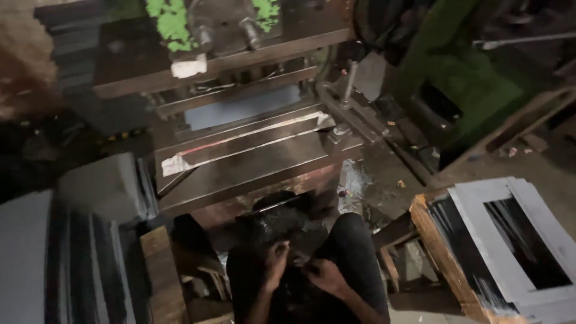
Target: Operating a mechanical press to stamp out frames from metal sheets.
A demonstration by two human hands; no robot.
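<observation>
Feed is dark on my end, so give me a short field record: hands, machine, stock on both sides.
left hand: low between the knees, fingers curled, touching a small dark thing too dim to identify
right hand: close beside the left, at the same dark thing
press machine: directly ahead, dark metal bed with pale worn streaks
green paint patches: on the machine's top
grey frame-shaped sheets: stacked on a wooden stand at right
grey flat sheets: stacked at left

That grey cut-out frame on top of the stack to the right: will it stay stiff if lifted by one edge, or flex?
The grey frame looks like thin flat sheet with a large opening, so it would probably flex. Its narrow borders suggest it is light. Lying flat on the stack, it would likely slide, not tip.
</observation>
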